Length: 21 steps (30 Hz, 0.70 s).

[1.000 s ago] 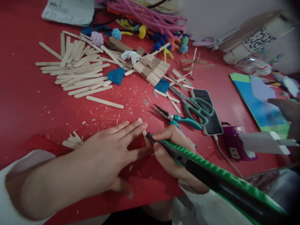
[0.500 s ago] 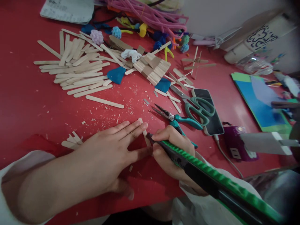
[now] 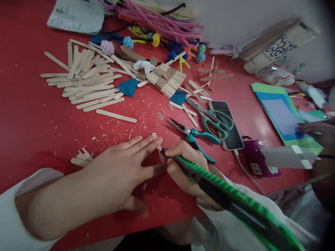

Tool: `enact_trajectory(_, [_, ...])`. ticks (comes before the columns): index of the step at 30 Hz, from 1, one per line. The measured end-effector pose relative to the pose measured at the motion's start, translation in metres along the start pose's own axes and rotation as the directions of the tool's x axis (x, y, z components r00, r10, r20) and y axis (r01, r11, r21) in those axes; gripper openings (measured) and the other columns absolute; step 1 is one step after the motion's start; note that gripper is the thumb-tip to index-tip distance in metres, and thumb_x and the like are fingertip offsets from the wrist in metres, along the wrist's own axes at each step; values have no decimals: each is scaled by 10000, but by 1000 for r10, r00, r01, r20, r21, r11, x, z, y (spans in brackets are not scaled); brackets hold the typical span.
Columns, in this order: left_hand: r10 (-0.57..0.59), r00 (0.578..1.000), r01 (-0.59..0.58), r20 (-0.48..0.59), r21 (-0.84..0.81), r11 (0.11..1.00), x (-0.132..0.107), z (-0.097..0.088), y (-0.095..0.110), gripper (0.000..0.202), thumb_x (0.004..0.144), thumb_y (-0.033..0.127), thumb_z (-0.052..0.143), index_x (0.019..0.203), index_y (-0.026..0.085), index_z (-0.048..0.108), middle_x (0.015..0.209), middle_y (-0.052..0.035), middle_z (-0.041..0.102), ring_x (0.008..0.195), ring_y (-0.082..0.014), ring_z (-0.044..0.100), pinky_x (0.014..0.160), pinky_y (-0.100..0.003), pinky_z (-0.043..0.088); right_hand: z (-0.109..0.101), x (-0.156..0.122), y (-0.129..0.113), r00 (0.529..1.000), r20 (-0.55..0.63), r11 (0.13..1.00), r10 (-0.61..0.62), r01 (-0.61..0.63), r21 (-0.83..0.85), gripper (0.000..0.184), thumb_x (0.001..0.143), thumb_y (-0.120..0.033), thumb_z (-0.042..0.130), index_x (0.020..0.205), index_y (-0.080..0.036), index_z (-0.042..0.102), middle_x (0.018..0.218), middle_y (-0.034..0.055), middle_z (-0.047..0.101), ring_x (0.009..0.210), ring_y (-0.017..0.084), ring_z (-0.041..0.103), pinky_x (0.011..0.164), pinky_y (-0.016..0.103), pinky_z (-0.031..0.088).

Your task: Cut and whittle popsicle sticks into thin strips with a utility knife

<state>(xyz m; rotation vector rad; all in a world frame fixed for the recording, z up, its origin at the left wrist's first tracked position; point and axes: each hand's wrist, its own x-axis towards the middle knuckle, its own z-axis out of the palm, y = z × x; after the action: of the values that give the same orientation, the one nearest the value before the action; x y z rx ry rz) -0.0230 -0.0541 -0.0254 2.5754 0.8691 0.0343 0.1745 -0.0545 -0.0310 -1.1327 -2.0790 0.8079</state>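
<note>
My left hand lies flat on the red table with its fingers stretched out, pressing against a wooden craft stick at the fingertips. In my right hand is a green and black utility knife, gripped like a pen. Its tip meets the craft stick just right of my left fingers; the blade itself is hard to make out. Part of the stick is hidden under my hands. Short cut stick pieces lie beyond my left forearm, and wood shavings are strewn in front of my fingers.
A heap of craft sticks spreads at the back left, with a bundled stack beside it. Pliers, green-handled scissors and a phone lie to the right. Another person's hand rests near blue and green sheets.
The view has shifted slightly, so things on the right appear farther left. Both my hands keep nearly the same pose. Another person's hand has come over the sheets at the right.
</note>
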Motion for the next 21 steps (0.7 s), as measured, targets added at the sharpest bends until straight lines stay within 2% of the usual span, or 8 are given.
enact_trajectory(2, [-14,1000,14,19,5,1000,0,-1,0,907,541,639,738,1328,265,483,1511,-179,246,1374,-359,252,1071,-490,326,-3,-1,-4,999,-35,999,-33,32,-11,146,783,-103,508,797,-244,473,568,-70,494,440,75,444,451,204,396])
enact_trajectory(4, [-17,999,16,34,6,1000,0,-1,0,894,553,630,737,1333,278,478,1521,-172,217,1377,-358,248,1072,-491,321,-4,-3,-6,993,-112,1000,-25,27,11,154,789,-87,483,813,-239,490,603,-60,512,460,71,468,479,205,413])
enact_trajectory(6, [-6,999,6,31,2,1000,0,0,-1,884,562,633,730,1330,268,486,1524,-176,199,1381,-359,234,1078,-493,309,-5,-3,-7,991,-136,1000,-8,12,25,142,793,-98,497,820,-238,498,601,-66,512,445,64,455,472,201,408])
enact_trajectory(11, [-3,1000,3,-3,-28,1000,-1,1,-1,932,543,629,746,1354,272,456,1521,-180,201,1377,-375,230,1083,-515,298,-2,0,-3,996,-89,999,-32,32,0,149,789,-101,512,809,-242,470,548,-91,515,402,57,432,435,189,384])
enact_trajectory(17, [-29,998,33,55,-66,997,1,-1,0,902,537,626,750,1327,281,486,1532,-162,175,1386,-380,197,1084,-537,283,-2,1,-2,998,-55,1000,-27,27,7,159,794,-95,502,816,-245,453,549,-90,519,397,62,439,423,192,383])
enact_trajectory(21, [-31,999,34,41,-55,998,1,-1,1,848,542,630,744,1275,255,541,1521,-171,210,1388,-363,203,1096,-513,278,-4,1,-5,1000,-13,1000,6,-6,12,161,804,-94,498,831,-245,451,556,-85,500,409,65,427,435,194,395])
